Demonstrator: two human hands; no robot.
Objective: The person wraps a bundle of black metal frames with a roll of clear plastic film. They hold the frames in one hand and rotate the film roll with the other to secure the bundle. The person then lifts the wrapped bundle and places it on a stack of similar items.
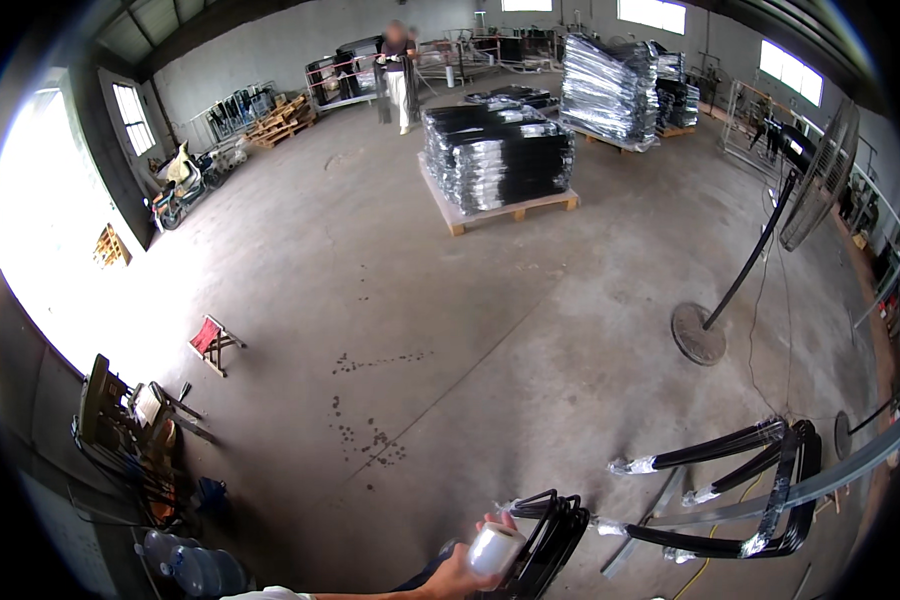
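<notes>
My left hand (457, 572) reaches in from the lower edge and grips a small roll of clear stretch film (495, 548). The roll is held right beside a bundle of black curved metal frames (555, 525) standing on the floor, whose ends are wrapped in clear film. Further right, more black frames (770, 490) with film-wrapped tips lie across a grey metal bar (850, 470). My right hand is out of sight.
A tall pedestal fan (815, 175) stands on a round base (697, 335) at the right. Pallets of wrapped black parts (495, 155) sit mid-floor. A person (398, 80) stands far back. A red folding stool (210, 340), stacked chairs (120, 420) and water bottles (195, 570) are at left.
</notes>
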